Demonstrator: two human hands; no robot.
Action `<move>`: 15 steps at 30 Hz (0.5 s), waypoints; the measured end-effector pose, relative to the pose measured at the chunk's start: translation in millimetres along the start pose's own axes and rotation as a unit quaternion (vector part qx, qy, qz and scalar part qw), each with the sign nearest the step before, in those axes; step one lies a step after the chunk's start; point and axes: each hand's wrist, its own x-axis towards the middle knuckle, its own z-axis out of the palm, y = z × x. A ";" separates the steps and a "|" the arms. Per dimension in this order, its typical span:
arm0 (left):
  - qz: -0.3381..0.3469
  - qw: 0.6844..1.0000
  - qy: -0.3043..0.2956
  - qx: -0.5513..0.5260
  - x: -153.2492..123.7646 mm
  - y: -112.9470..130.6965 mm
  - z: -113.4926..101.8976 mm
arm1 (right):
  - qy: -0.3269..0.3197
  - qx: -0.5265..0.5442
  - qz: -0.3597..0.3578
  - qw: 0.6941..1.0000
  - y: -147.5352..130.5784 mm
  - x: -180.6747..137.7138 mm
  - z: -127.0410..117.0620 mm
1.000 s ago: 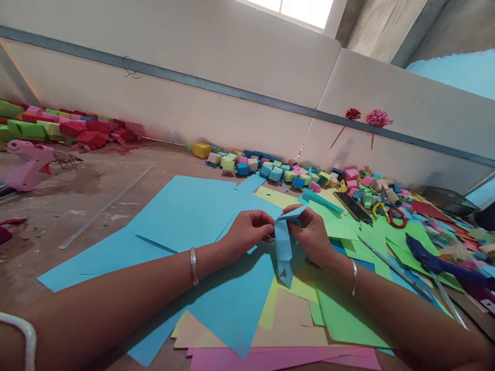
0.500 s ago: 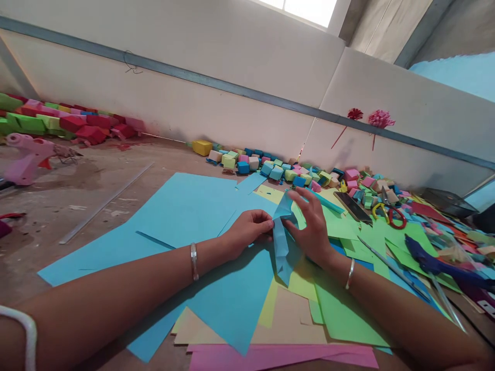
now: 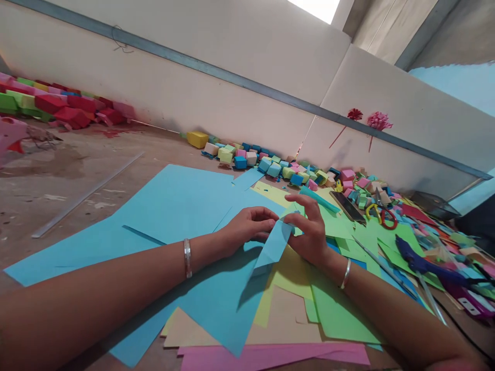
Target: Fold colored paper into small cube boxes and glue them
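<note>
Between my two hands is a folded strip of light blue paper (image 3: pixel 274 246), creased and slanting down to the left above the sheets. My left hand (image 3: pixel 247 229) pinches its upper left edge with thumb and fingers. On the other side, my right hand (image 3: pixel 309 232) grips the top end between thumb and index finger, its other fingers partly curled. Large light blue sheets (image 3: pixel 185 201) lie under and left of my hands. Beneath my right forearm are green sheets (image 3: pixel 340 309), with yellow paper (image 3: pixel 294 273) beside them.
Small coloured paper boxes (image 3: pixel 274 169) line the wall, with red and green ones (image 3: pixel 73 111) at far left. On the right lie a phone (image 3: pixel 348 207), scissors (image 3: pixel 388 218) and a dark blue glue gun (image 3: pixel 417 260). A ruler (image 3: pixel 88 196) and pink glue gun (image 3: pixel 10 136) are left.
The paper strip has turned from hanging nearly upright to slanting down leftward. My right fingers have come down and closed on its top. The view has shifted slightly.
</note>
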 end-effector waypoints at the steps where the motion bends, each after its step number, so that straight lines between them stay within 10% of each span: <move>1: -0.009 1.000 -0.012 -0.015 -0.2 0.1 0.1 | -0.005 0.001 0.002 1.000 0.2 -0.7 0.5; 15: -0.010 0.997 -0.075 -0.032 0.2 -6.5 -2.1 | -0.004 0.027 -0.002 1.000 4.4 -6.2 0.8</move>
